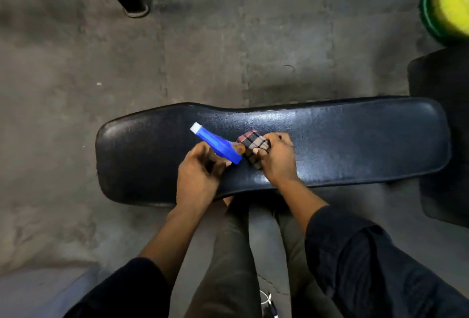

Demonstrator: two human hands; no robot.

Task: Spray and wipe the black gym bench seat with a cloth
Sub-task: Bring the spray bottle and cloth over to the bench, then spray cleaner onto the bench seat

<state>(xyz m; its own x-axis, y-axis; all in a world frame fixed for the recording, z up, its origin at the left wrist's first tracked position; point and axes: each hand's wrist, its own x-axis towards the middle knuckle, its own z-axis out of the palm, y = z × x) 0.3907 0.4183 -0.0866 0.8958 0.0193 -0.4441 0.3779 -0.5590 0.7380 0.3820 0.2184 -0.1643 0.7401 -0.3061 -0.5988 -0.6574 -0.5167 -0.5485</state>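
A gym: padded bench (330,145), rubber-tile floor (203,51) (interlocking seams), weight plates (449,3).

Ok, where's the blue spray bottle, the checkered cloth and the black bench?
Spray bottle (218,144): head view, on its blue sprayer head, held by the left hand (200,173).
Checkered cloth (253,144): head view, on the bunched top, gripped by the right hand (278,156).
Black bench seat (368,140): head view, bare padding right of the hands.
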